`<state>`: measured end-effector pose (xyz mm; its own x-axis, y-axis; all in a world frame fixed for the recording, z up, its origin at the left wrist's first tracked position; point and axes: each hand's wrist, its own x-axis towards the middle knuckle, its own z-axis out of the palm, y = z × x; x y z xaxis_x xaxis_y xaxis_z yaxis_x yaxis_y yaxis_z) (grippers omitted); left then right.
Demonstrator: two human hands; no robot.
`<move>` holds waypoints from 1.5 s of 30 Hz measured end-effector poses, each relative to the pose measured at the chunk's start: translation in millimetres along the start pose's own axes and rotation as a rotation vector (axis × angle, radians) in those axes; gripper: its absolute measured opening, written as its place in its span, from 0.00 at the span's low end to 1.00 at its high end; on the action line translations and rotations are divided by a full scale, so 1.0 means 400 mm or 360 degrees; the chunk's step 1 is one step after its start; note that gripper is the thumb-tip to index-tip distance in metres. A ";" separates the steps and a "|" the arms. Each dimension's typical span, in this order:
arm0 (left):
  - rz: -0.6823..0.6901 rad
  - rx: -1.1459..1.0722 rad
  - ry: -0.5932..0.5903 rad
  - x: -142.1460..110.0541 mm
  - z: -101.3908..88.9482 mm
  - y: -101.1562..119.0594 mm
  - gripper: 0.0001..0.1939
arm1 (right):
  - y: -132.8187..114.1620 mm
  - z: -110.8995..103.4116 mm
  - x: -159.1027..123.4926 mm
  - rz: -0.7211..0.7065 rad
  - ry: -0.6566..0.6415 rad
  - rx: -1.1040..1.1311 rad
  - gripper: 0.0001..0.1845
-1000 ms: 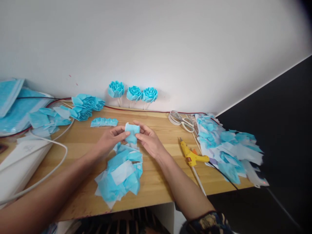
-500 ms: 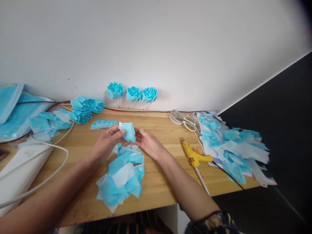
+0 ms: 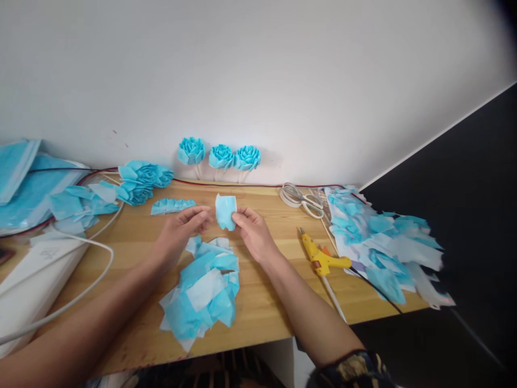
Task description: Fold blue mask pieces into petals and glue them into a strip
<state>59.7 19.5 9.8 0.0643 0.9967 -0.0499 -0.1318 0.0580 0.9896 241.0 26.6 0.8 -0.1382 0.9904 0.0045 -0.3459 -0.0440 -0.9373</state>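
Note:
A small light-blue petal piece [image 3: 225, 211], which looks like thin non-woven fabric, is held upright by its right edge. My right hand [image 3: 255, 234] pinches it between thumb and fingers. To its left, my left hand [image 3: 177, 231] is apart from the piece, its fingers half bent and loosely apart with nothing visible in them. Just below both hands lies a loose pile of blue and white fabric pieces [image 3: 205, 291]. Behind my left hand rests a row of gathered blue petals [image 3: 173, 205].
Three blue fabric flowers [image 3: 221, 156] on sticks stand by the wall; more flowers [image 3: 143, 180] lie at left near a white cable [image 3: 109, 269] and white box [image 3: 44, 280]. A yellow glue gun [image 3: 323, 256], scissors [image 3: 309, 202] and a scrap heap [image 3: 375, 237] are at right.
My left hand has let go of the blue piece and drawn slightly left. The piece has moved to the right and now stays in my right hand alone.

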 end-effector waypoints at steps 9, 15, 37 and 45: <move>-0.0096 0.0087 -0.0135 -0.018 0.029 0.016 0.16 | -0.022 0.007 -0.017 -0.0491 0.0008 -0.0851 0.03; -0.0135 -0.0086 -0.0243 -0.009 0.020 -0.011 0.16 | -0.014 0.018 -0.021 -0.0835 -0.0094 -0.1200 0.04; -0.0221 -0.0584 -0.0179 -0.006 0.013 -0.003 0.10 | -0.025 0.011 -0.041 -0.0672 0.0056 -0.0915 0.21; -0.0160 -0.0108 -0.0276 -0.015 0.014 -0.013 0.10 | -0.027 -0.002 -0.024 -0.0496 0.0025 -0.0818 0.19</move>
<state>65.3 13.1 5.7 0.2492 0.9613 -0.1179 -0.1823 0.1661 0.9691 246.7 17.6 10.7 -0.0873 0.9485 0.3045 0.1257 0.3137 -0.9412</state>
